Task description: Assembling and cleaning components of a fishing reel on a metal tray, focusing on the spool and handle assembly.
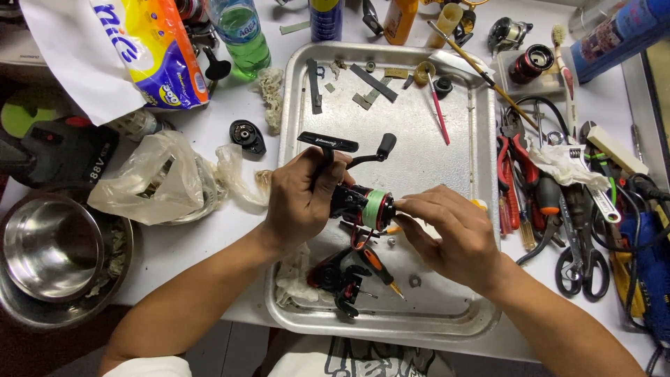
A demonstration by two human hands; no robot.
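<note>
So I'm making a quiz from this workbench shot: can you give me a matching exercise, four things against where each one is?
Things:
1. fishing reel
2. steel bowl
3. green bottle
4. scissors

Places:
a. behind the metal tray, at the top left
b. among the tools to the right of the tray
c. at the left edge of the table
d. over the tray, held by the left hand with the right hand at its green spool

Pairs: 1-d, 2-c, 3-a, 4-b

Steel bowl (52, 255), green bottle (242, 35) — pliers (509, 153), perhaps scissors (583, 262).
</note>
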